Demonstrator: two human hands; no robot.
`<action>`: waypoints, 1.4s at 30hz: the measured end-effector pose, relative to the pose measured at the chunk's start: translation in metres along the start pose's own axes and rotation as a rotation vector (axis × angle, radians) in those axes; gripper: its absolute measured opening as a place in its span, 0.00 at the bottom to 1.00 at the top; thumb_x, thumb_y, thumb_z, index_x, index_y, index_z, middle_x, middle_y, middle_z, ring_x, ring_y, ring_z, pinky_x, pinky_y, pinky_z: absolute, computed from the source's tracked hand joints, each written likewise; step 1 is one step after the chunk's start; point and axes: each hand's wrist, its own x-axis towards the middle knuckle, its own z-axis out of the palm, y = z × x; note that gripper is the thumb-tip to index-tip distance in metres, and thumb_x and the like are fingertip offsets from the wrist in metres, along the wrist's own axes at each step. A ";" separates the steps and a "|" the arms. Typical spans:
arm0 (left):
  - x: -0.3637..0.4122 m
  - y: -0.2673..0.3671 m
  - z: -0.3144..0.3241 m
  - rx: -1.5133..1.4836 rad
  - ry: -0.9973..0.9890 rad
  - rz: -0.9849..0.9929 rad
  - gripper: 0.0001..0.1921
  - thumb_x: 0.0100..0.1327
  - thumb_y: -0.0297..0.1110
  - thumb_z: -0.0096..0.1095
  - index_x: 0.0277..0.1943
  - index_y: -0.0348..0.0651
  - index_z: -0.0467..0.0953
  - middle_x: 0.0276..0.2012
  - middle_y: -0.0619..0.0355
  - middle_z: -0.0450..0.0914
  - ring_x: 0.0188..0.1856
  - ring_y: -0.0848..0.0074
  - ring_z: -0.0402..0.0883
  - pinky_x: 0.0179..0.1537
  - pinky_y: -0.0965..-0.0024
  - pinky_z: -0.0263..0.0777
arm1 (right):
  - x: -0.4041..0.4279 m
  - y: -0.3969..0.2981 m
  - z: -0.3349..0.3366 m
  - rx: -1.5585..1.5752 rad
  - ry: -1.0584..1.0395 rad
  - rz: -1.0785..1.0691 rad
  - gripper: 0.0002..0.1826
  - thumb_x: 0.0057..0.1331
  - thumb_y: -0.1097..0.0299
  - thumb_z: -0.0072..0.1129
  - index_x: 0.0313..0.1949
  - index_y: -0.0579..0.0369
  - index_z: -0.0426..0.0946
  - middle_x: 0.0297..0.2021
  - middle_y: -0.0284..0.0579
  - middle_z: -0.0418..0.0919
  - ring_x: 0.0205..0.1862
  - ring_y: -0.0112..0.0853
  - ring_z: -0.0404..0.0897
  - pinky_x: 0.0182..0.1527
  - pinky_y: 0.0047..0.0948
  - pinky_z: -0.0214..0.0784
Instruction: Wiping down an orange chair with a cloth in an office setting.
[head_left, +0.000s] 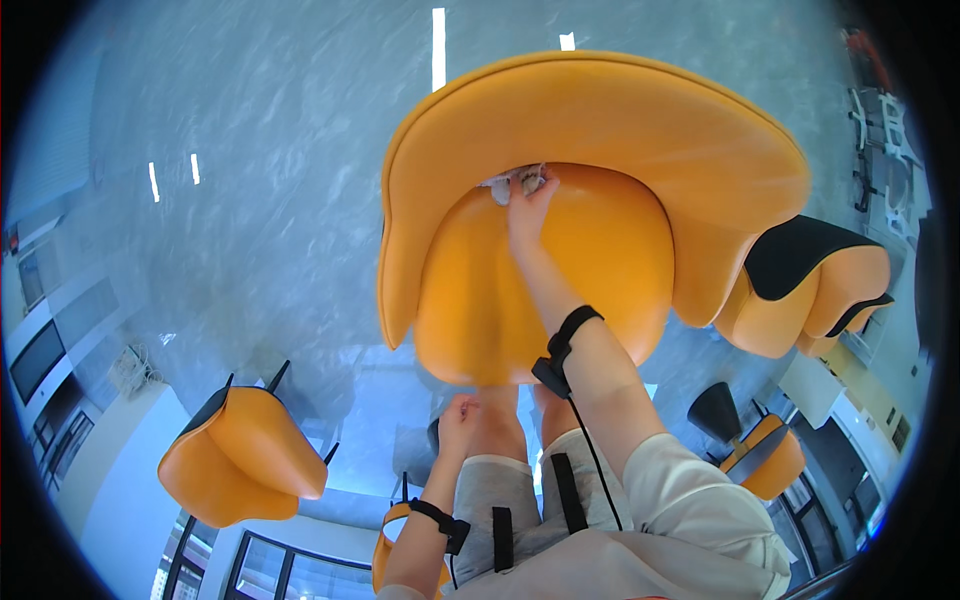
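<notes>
A yellow-orange upholstered chair stands in front of me, with its rounded seat (600, 247) below a wide curved backrest (600, 105). My right hand (532, 202) reaches over the seat and pinches a crumpled pale wipe or cloth (501, 192). The wipe is pressed at the crease where the seat meets the backrest, and part of it is hidden by my fingers. My left hand (456, 421) hangs beside my left knee, just short of the seat's front edge. Its fingers are curled, and nothing shows in them.
Another orange chair (247, 457) stands at the lower left beside a white counter (135, 450). Several orange chairs with black backs (802, 277) stand close by on the right. A black cone-shaped object (716, 412) is at the lower right. Grey polished floor (270, 225) surrounds the chair.
</notes>
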 end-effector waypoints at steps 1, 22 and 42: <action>-0.001 -0.003 -0.001 0.023 0.010 0.009 0.09 0.69 0.34 0.58 0.46 0.41 0.79 0.36 0.51 0.87 0.39 0.66 0.87 0.43 0.66 0.78 | 0.003 0.003 0.002 0.003 -0.004 0.008 0.22 0.67 0.76 0.59 0.55 0.54 0.59 0.53 0.51 0.68 0.57 0.42 0.69 0.59 0.45 0.66; -0.007 -0.011 0.005 -0.084 0.015 0.036 0.09 0.72 0.33 0.56 0.46 0.39 0.79 0.36 0.54 0.87 0.38 0.71 0.87 0.43 0.69 0.77 | -0.055 -0.110 0.017 0.394 -0.253 0.593 0.21 0.66 0.76 0.53 0.57 0.58 0.61 0.52 0.50 0.75 0.54 0.41 0.79 0.54 0.52 0.80; -0.016 -0.009 0.002 -0.136 0.067 0.006 0.08 0.70 0.30 0.53 0.46 0.41 0.79 0.37 0.55 0.87 0.41 0.71 0.87 0.46 0.70 0.77 | -0.073 -0.260 0.050 -0.211 -0.127 -1.005 0.13 0.52 0.80 0.67 0.35 0.48 0.75 0.37 0.41 0.66 0.41 0.40 0.66 0.44 0.36 0.61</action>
